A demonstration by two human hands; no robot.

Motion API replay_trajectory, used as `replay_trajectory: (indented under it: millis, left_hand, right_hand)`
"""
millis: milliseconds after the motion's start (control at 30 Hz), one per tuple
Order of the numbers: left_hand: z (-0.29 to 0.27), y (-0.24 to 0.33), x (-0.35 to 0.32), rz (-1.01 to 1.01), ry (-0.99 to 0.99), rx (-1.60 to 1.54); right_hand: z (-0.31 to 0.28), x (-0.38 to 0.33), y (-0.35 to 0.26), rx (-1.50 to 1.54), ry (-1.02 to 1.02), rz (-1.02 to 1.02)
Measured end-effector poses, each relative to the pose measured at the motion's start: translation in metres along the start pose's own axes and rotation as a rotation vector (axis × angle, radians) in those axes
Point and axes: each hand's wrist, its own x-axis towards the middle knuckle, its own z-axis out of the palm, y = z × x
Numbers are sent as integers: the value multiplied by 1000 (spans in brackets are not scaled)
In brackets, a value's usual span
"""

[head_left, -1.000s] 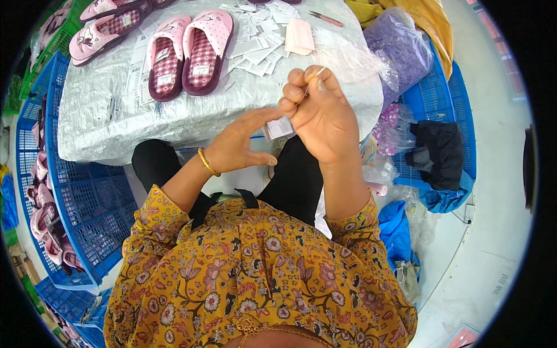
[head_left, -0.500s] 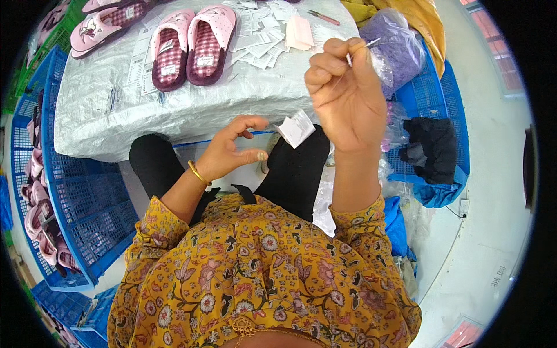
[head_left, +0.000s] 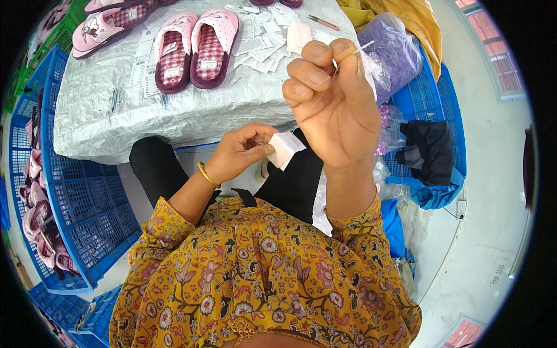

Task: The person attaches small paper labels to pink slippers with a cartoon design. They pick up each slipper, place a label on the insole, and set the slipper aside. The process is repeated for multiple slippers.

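Pinching a folded paper tag (head_left: 284,152) off the worktop's (head_left: 191,119) near edge: left hand (head_left: 235,153); the right hand's (head_left: 342,116) fingers hold a thin white strand (head_left: 366,44).

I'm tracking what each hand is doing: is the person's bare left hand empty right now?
No, the bare left hand pinches a small, folded, whitish paper tag between its thumb and fingers.

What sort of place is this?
Probably a slipper workshop or packing area: pink slippers sit on a plastic-covered table beside scattered paper tags, and a blue crate at left holds more footwear.
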Motion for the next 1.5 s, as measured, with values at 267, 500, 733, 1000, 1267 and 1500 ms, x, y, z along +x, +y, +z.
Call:
replay_trajectory:
  millis: [267,500,733,1000,1267,1500]
  left_hand:
    - [-7,1,-7,-143,-50,-636]
    - [-16,-3,-10,-173,-54,-941]
    - [-16,-5,-10,-147,-97,-1003]
    - [-21,-13,-9,-158,-105,-1085]
    - [-30,2,-18,-211,136,39]
    - [-89,116,-11,595,513,1314]
  right_hand:
    - [-10,-7,-3,26,77,-73]
    - [-13,-13,-1,22,168,-106]
    - [-22,-17,3,-17,282,-91]
    - [-27,-20,7,-15,318,-81]
    - [-27,-24,14,-161,263,-139]
    - [-27,-18,32,-500,104,-144]
